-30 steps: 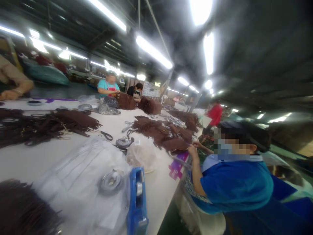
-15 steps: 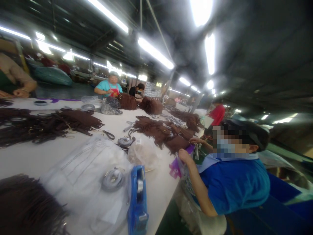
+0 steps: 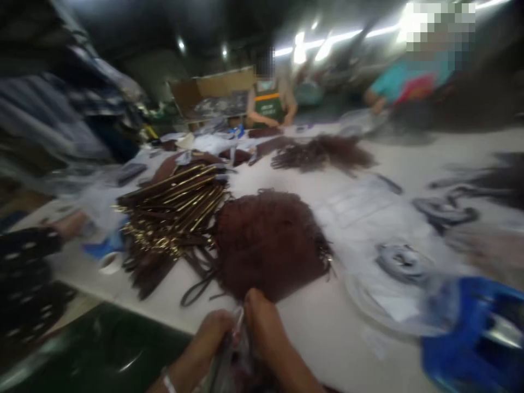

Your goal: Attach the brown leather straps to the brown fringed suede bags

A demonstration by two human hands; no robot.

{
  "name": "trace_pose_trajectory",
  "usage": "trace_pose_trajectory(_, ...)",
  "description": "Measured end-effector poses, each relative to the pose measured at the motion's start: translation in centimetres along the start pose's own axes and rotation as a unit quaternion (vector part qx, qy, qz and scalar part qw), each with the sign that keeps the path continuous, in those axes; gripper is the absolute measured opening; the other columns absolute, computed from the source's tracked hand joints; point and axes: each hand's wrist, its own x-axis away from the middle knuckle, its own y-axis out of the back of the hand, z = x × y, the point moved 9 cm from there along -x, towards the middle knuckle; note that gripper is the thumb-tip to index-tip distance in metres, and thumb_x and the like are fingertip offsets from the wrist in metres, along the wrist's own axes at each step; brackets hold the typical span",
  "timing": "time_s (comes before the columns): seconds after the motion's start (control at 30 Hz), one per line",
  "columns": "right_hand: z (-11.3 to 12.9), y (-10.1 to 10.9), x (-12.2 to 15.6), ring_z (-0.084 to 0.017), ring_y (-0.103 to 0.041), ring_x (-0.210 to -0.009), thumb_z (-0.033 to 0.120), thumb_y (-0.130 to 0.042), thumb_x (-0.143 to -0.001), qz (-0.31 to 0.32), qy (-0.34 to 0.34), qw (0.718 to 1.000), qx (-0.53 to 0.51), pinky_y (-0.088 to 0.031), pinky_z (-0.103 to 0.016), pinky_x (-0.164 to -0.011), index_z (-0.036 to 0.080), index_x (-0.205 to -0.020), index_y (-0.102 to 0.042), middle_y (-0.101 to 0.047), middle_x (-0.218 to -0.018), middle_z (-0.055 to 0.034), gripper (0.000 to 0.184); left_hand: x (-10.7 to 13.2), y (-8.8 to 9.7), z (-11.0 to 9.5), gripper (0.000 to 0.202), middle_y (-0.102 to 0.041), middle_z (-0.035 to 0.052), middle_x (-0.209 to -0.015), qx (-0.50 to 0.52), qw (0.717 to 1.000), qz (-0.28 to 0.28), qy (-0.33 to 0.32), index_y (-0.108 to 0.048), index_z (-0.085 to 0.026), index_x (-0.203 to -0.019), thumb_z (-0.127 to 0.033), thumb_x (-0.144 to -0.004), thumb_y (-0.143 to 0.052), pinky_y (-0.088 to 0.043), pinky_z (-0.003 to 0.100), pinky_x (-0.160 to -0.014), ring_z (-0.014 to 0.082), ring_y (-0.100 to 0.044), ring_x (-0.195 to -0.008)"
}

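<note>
At the bottom middle, my left hand [image 3: 208, 334] and my right hand [image 3: 264, 322] are close together, both with fingers closed. Between them is the gathered edge of a clear plastic bag [image 3: 237, 341], with something dark showing through its lower part. Motion blur hides the details of the contents. Just beyond my hands a flat dark brown fringed bag [image 3: 270, 240] lies on the table. A dark strap loop [image 3: 194, 289] sticks out at its left side. Further left is a pile of brown bags with gold metal edges [image 3: 176, 202].
White plastic sheeting [image 3: 352, 218] with a grey coil [image 3: 403, 262] lies to the right, near a blue tape dispenser [image 3: 470, 333]. A tape roll [image 3: 110, 263] sits at the left edge beside a co-worker's dotted sleeve [image 3: 30, 273]. Other people stand across the table [image 3: 327, 327].
The view has swung left and down, away from the co-worker in blue. My two hands and the plastic bag, out of view before, now show at the bottom.
</note>
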Motion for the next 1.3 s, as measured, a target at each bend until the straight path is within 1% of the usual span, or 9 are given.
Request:
trace_pose_trajectory(0.1, 1.3, -0.9, 2.8, -0.020, -0.064, -0.077, 0.024, -0.037, -0.097, -0.026, -0.004, 0.997, -0.069, -0.048, -0.030, -0.069, 0.017, -0.098, -0.059, -0.065, -0.087, -0.0072, 0.023, 1.6, 3.2, 1.0, 0.020, -0.060, 0.0001, -0.051, 0.012, 1.000, -0.026, -0.004, -0.056, -0.014, -0.061, -0.026, -0.072, -0.068, -0.037, 0.024, -0.047, 0.0130, -0.053, -0.046)
trace_pose_trajectory(0.17, 0.8, -1.2, 4.7, -0.019, -0.065, -0.074, 0.032, -0.036, -0.097, -0.011, -0.012, 0.987, -0.158, -0.047, -0.027, -0.068, 0.021, -0.092, -0.059, -0.067, -0.083, -0.0049, 0.026, 1.6, 3.0, 1.0, 0.019, -0.060, 0.0005, -0.050, 0.023, 0.999, -0.024, -0.003, -0.057, -0.014, -0.060, -0.027, -0.066, -0.070, -0.036, 0.024, -0.048, 0.0139, -0.052, -0.046)
trace_pose_trajectory(0.3, 0.4, -5.0, 7.0, -0.015, -0.060, -0.047, 0.047, -0.039, -0.092, 0.060, -0.055, 0.942, -0.325, -0.046, -0.024, -0.050, 0.022, -0.099, -0.061, -0.070, -0.069, -0.0020, 0.034, 1.2, 2.3, 0.5, 0.023, -0.054, -0.0024, -0.048, 0.031, 0.999, -0.013, -0.002, -0.054, -0.015, -0.058, -0.030, -0.063, -0.070, -0.031, 0.023, -0.047, 0.0107, -0.046, -0.045)
trace_pose_trajectory(0.4, -0.2, -8.5, 7.2, -0.014, -0.054, -0.036, 0.062, -0.044, -0.085, 0.048, -0.126, 0.893, -0.430, -0.040, -0.022, -0.037, 0.019, -0.109, -0.058, -0.069, -0.064, -0.0031, 0.051, 1.1, 2.4, 0.7, 0.026, -0.058, 0.0005, -0.052, 0.043, 0.999, -0.002, 0.004, -0.056, -0.014, -0.061, -0.035, -0.065, -0.072, -0.032, 0.023, -0.050, 0.0119, -0.049, -0.048)
trace_pose_trajectory(0.5, -1.0, -11.7, 7.2, -0.013, -0.047, -0.029, 0.072, -0.050, -0.076, 0.069, -0.215, 0.835, -0.502, -0.031, -0.019, -0.031, 0.019, -0.098, -0.058, -0.056, -0.041, 0.0032, 0.058, 0.9, 2.7, 1.5, 0.032, -0.057, 0.0004, -0.051, 0.044, 0.999, -0.010, 0.015, -0.055, -0.015, -0.062, -0.040, -0.063, -0.075, -0.032, 0.024, -0.049, 0.0124, -0.048, -0.047)
trace_pose_trajectory(0.7, -2.0, -12.7, 6.5, -0.009, -0.040, -0.026, 0.073, -0.056, -0.070, 0.083, -0.260, 0.795, -0.542, -0.026, -0.016, -0.031, 0.022, -0.070, -0.048, -0.050, -0.033, 0.0054, 0.052, 1.3, 2.4, 1.4, 0.041, -0.057, -0.0011, -0.051, 0.041, 0.999, -0.006, -0.011, -0.054, -0.016, -0.065, -0.052, -0.066, -0.075, -0.033, 0.023, -0.048, 0.0121, -0.049, -0.046)
trace_pose_trajectory(0.93, -1.9, -12.8, 6.6, -0.009, -0.036, -0.025, 0.071, -0.051, -0.074, 0.099, -0.271, 0.801, -0.525, -0.023, -0.016, -0.031, 0.023, -0.072, -0.047, -0.047, -0.032, 0.0074, 0.048, 2.7, 3.1, 2.5, 0.045, -0.061, 0.0021, -0.061, 0.150, 0.988, 0.026, 0.013, -0.060, -0.016, -0.076, -0.059, -0.068, -0.072, -0.041, 0.027, -0.053, 0.0165, -0.057, -0.054)
trace_pose_trajectory(1.17, -1.2, -8.1, 5.2, -0.013, -0.049, -0.035, 0.054, -0.041, -0.087, 0.050, -0.181, 0.923, -0.335, -0.034, -0.021, -0.038, 0.023, -0.071, -0.053, -0.054, -0.043, 0.0039, 0.037, 2.8, 3.7, 2.5, 0.035, -0.061, 0.0008, -0.058, 0.150, 0.988, -0.031, 0.012, -0.059, -0.015, -0.071, -0.046, -0.067, -0.076, -0.039, 0.025, -0.052, 0.0141, -0.054, -0.051)
trace_pose_trajectory(1.3, -1.5, -7.0, 4.6, -0.014, -0.052, -0.039, 0.039, -0.046, -0.085, 0.029, -0.187, 0.932, -0.309, -0.036, -0.023, -0.043, 0.024, -0.069, -0.050, -0.060, -0.050, 0.0022, 0.022, 2.0, 3.8, 2.3, 0.038, -0.061, 0.0011, -0.053, 0.096, 0.993, -0.059, 0.018, -0.058, -0.015, -0.064, -0.045, -0.058, -0.081, -0.038, 0.024, -0.050, 0.0134, -0.052, -0.048)
